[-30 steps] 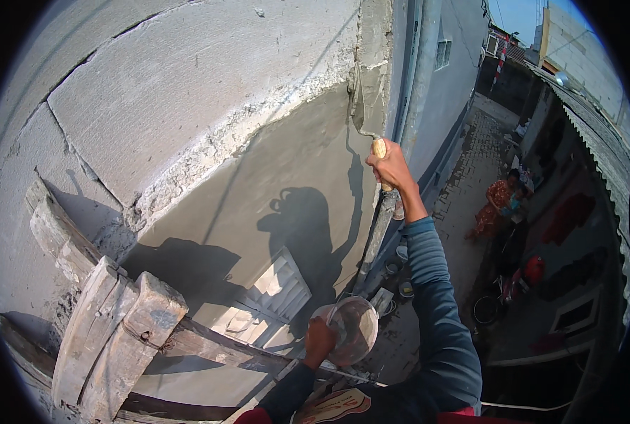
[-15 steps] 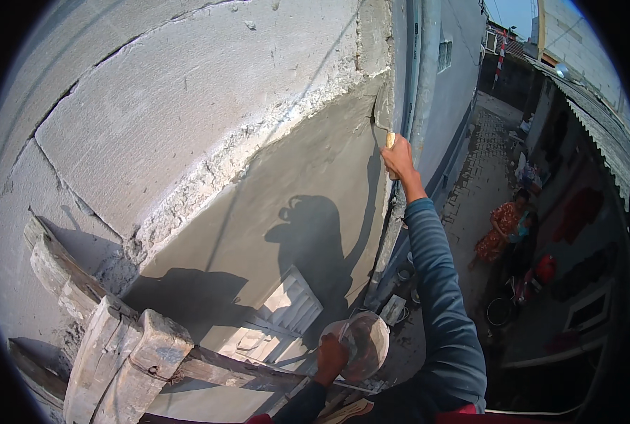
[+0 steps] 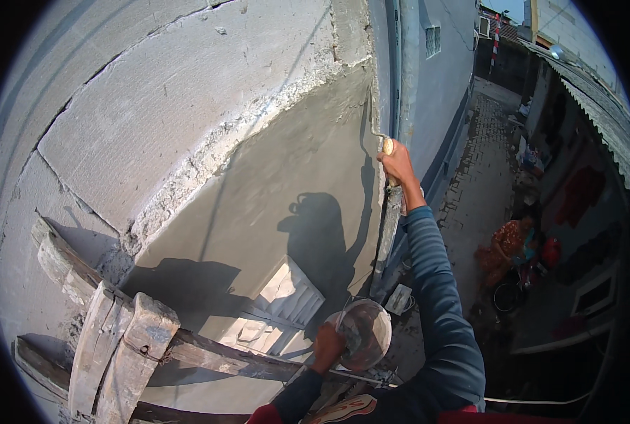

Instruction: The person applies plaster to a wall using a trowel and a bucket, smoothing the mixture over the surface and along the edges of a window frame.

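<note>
Right hand (image 3: pixel 397 164): fingers wrapped round the pale handle of a trowel (image 3: pixel 388 146), arm outstretched. Blade hard to make out — seemingly near edge-on at the right margin of the smooth grey plaster (image 3: pixel 293 155); cannot tell whether it touches. Left hand (image 3: pixel 329 346): fingers closed on the left rim of a translucent bucket (image 3: pixel 388 325), held low; contents unclear. Step in hand, by judgement: dressing the plaster's right edge. Next move seems to call for a flat blade and light, even pressure along that margin, bucket steady. Farther out: rough pale blocks (image 3: pixel 166 120) at upper left, weathered timbers (image 3: pixel 103 353) at lower left, alley (image 3: pixel 463 205) at right — a person (image 3: pixel 502 251) there.
</note>
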### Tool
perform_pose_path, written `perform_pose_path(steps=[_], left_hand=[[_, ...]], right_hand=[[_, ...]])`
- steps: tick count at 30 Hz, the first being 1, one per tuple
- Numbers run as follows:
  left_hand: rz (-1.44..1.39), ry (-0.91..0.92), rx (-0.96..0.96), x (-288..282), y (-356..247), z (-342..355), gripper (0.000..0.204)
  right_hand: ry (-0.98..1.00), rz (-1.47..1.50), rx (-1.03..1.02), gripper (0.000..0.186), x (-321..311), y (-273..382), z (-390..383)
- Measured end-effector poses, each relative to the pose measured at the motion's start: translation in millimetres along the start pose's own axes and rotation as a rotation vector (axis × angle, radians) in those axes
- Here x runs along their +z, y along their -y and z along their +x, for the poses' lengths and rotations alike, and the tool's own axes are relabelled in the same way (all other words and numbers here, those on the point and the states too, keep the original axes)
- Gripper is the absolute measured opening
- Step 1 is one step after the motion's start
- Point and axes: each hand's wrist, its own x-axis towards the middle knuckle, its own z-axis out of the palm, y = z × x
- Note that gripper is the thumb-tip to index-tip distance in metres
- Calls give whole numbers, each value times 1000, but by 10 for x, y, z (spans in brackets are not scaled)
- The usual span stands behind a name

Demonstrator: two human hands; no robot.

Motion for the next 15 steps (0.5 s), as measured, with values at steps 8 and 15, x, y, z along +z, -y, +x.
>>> perform_pose_path(steps=[8, 15], left_hand=[[-35, -38, -36, -182, -71, -32, 33], [-64, 3, -9, -150, -151, 11, 30]], right_hand=[[102, -193, -261, 25, 675, 154, -662], [-53, -94, -123, 23, 146, -66, -332]])
